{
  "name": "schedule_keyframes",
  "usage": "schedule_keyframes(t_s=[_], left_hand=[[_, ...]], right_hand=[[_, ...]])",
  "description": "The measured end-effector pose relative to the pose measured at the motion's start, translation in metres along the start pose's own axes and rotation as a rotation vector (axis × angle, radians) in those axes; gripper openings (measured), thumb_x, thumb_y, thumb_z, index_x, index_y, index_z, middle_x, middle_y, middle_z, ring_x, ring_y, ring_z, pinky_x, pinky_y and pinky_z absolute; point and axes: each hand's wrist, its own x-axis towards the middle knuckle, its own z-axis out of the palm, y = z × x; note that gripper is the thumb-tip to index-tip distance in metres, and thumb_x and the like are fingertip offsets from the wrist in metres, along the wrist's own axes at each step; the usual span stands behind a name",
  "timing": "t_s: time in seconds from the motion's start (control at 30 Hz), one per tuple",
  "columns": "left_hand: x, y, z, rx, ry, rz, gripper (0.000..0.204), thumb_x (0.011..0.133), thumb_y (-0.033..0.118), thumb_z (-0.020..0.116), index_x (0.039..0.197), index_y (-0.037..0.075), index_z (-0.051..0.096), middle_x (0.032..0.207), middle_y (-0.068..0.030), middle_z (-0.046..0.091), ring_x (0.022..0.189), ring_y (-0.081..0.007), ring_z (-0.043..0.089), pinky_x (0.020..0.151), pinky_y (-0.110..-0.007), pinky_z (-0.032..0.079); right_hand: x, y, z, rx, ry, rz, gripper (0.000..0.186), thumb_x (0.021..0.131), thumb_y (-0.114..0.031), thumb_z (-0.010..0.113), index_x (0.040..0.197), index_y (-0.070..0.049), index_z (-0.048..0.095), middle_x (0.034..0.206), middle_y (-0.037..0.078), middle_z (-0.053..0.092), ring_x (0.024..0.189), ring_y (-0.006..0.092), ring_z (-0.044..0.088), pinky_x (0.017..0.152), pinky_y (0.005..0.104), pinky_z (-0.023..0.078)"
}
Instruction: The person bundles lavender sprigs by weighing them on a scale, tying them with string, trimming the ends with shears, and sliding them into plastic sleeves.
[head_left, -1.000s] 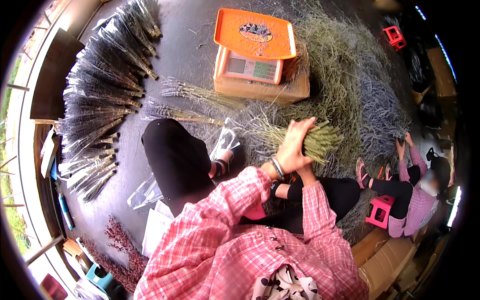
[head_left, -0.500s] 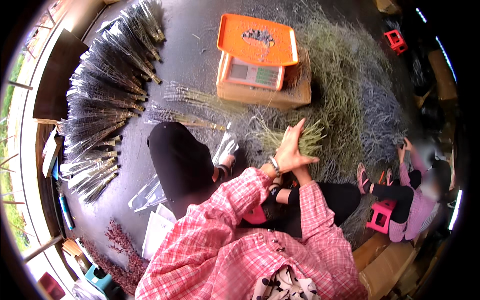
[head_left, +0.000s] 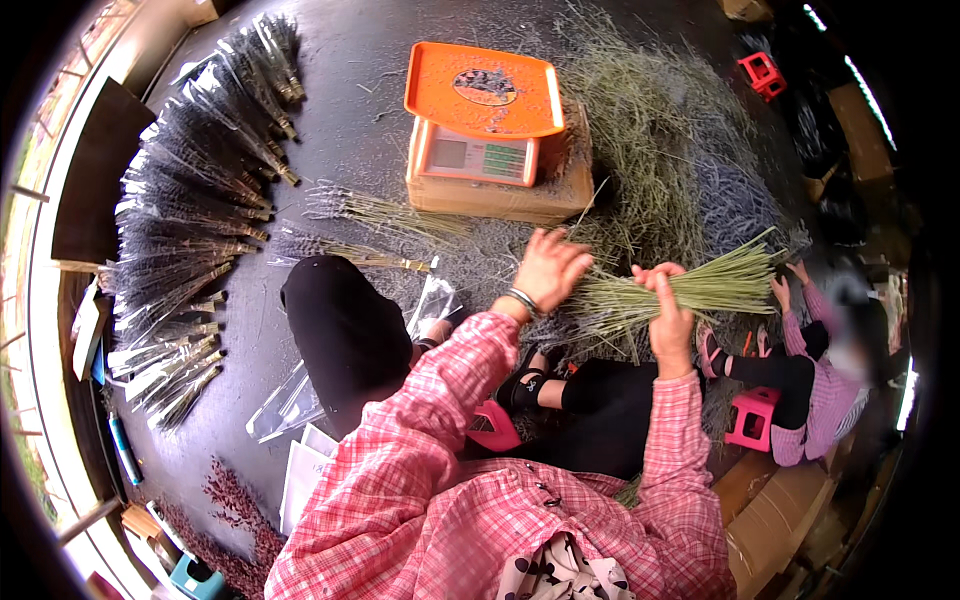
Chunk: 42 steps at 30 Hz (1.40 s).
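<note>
Bunch of stems point(head_left: 735, 284) runs left to right, just right of the left hand point(head_left: 547, 272), whose fingers are spread; the right hand point(head_left: 670, 318) is nearer, fingers pinching its middle

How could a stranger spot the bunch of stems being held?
Find the orange-topped scale standing on a cardboard box. Below and right of it, the right hand holds a bunch of stems. Unlike the tangled heap beyond, its pale green stems lie gathered in one spreading sheaf.
</note>
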Motion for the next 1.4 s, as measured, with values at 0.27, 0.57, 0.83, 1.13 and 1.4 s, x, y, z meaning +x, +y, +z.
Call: schedule_keyframes(t_s=[0.27, 0.57, 0.83, 1.13, 1.4], left_hand=[[-0.045, -0.076, 0.013, -0.8, -0.177, -0.849, 0.076, 0.084, 0.058, 0.048, 0.132, 0.002, 0.033, 0.094, -0.0187, 0.061, 0.071, -0.0241, 0.064, 0.053, -0.033, 0.049], [-0.083, -0.099, 0.041, 0.136, -0.487, -0.722, 0.049, 0.083, 0.048, 0.051, 0.097, 0.003, 0.064, 0.095, -0.0202, 0.064, 0.091, -0.0377, 0.06, 0.082, -0.043, 0.046], [-0.07, -0.094, 0.033, -0.013, -0.283, -0.703, 0.037, 0.08, 0.041, 0.056, 0.097, 0.009, 0.066, 0.089, -0.0158, 0.066, 0.089, -0.0329, 0.062, 0.08, -0.04, 0.049], [-0.048, -0.079, 0.018, -0.654, -0.178, -0.76, 0.075, 0.078, 0.053, 0.061, 0.125, -0.004, 0.047, 0.125, -0.0213, 0.05, 0.121, -0.0268, 0.046, 0.098, -0.032, 0.036], [0.016, 0.044, -0.019, -0.553, -0.339, 0.005, 0.109, 0.067, 0.043, 0.077, 0.142, 0.002, 0.009, 0.146, -0.0192, 0.018, 0.136, -0.0269, 0.014, 0.11, -0.037, 0.015]], right_hand=[[0.02, -0.06, -0.068, 0.029, 0.039, -0.129, 0.006, 0.093, -0.007, 0.047, 0.092, -0.002, 0.05, 0.08, 0.003, 0.049, 0.079, 0.015, 0.052, 0.098, 0.0429, 0.04], [0.035, -0.055, -0.079, -0.07, 0.086, -0.139, 0.004, 0.091, -0.008, 0.05, 0.092, -0.003, 0.051, 0.083, 0.003, 0.054, 0.078, 0.0135, 0.056, 0.085, 0.0319, 0.046], [0.038, -0.043, -0.101, 0.079, 0.168, -0.259, 0.006, 0.092, -0.01, 0.05, 0.092, -0.004, 0.049, 0.084, 0.003, 0.052, 0.078, 0.013, 0.055, 0.088, 0.0356, 0.046], [0.012, -0.076, -0.061, 0.051, 0.052, -0.237, 0.005, 0.093, -0.005, 0.045, 0.088, -0.004, 0.045, 0.078, 0.003, 0.047, 0.075, 0.0117, 0.048, 0.095, 0.0453, 0.043], [-0.032, -0.118, -0.029, -0.074, -0.014, -0.326, 0.008, 0.093, -0.008, 0.047, 0.089, -0.002, 0.048, 0.078, 0.003, 0.049, 0.076, 0.0119, 0.05, 0.095, 0.0445, 0.043]])
